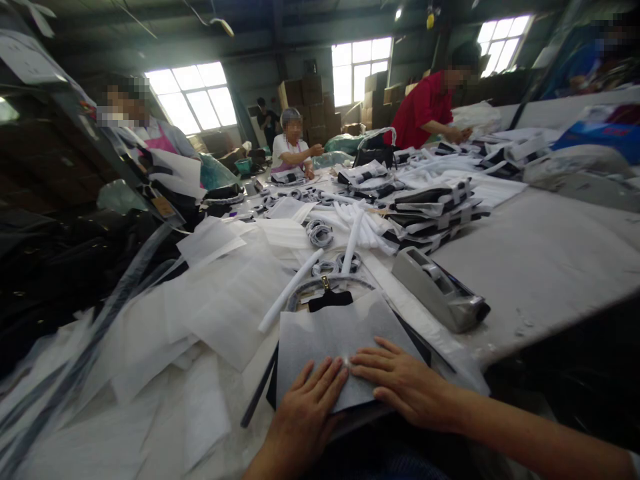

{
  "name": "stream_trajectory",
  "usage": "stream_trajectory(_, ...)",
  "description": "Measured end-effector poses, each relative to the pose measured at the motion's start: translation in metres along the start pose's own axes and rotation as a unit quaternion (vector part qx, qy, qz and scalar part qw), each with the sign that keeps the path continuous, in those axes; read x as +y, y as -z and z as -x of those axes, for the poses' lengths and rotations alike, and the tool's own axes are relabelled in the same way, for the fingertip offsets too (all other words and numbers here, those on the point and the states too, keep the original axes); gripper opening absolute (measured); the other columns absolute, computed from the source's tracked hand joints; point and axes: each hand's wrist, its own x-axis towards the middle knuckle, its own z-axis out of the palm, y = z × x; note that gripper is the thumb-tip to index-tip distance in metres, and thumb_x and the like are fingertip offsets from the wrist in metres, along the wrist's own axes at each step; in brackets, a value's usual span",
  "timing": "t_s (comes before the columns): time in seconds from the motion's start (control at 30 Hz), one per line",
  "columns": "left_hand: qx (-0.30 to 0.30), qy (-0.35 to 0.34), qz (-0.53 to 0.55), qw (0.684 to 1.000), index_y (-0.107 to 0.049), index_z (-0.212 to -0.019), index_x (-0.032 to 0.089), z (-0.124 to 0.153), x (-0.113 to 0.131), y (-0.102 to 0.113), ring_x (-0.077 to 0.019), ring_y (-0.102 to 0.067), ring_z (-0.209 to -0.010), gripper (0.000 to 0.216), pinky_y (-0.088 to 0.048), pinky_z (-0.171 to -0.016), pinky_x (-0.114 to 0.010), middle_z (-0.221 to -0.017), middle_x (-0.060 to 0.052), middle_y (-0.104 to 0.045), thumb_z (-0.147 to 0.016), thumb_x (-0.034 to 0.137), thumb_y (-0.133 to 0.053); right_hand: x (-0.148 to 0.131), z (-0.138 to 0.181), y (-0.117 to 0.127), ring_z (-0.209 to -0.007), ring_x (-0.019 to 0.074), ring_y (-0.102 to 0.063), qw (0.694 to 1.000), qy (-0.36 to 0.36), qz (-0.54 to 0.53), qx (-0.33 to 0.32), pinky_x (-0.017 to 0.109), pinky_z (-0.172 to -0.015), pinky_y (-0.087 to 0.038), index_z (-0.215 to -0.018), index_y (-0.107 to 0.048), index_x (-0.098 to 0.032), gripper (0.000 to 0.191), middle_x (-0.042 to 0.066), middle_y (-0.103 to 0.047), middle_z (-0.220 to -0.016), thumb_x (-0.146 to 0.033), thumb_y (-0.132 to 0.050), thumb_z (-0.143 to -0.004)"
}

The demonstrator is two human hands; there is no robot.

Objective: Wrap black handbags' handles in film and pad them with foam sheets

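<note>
White foam sheet, one: lower centre of frame, covering most of a black handbag on the tabletop. Left hand, right hand: palms down upon it, gripping nothing. Handling, presumed: feather-light, soft, slippery, easily creased; best taken by opposite edges.

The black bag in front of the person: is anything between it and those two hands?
Yes, a pale sheet covers most of the black bag, and the left hand and right hand lie flat on that sheet. Nothing visible stands between the hands and the sheet itself.
</note>
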Motion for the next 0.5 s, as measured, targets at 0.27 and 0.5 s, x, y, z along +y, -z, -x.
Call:
stream_trajectory(0.27,-0.011,0.011,0.030,0.999,-0.011,-0.155,0.021,0.000,0.000,-0.002,-0.0226,-0.038,-0.142,0.074,-0.041,-0.113,-0.044,-0.159,0.000,-0.027,-0.096,0.035,-0.053,-0.010,-0.014,-0.004,-0.125,0.0251,-0.052,0.995,-0.080,0.058,0.019,0.051,-0.115,-0.031,-0.145,-0.046,-0.026,0.046,0.007,-0.057,-0.136,-0.026,-0.048,-0.099)
stream_trajectory(0.5,-0.013,0.006,0.041,0.999,-0.010,-0.155,0.022,0.002,0.000,-0.005,-0.0235,-0.037,-0.143,0.074,-0.041,-0.114,-0.046,-0.159,0.000,-0.026,-0.096,0.036,-0.053,-0.011,-0.018,-0.002,-0.120,0.0252,-0.053,0.996,-0.070,0.055,0.003,0.051,-0.113,-0.032,-0.142,-0.048,-0.025,0.043,0.007,-0.059,-0.132,-0.023,-0.048,-0.098)
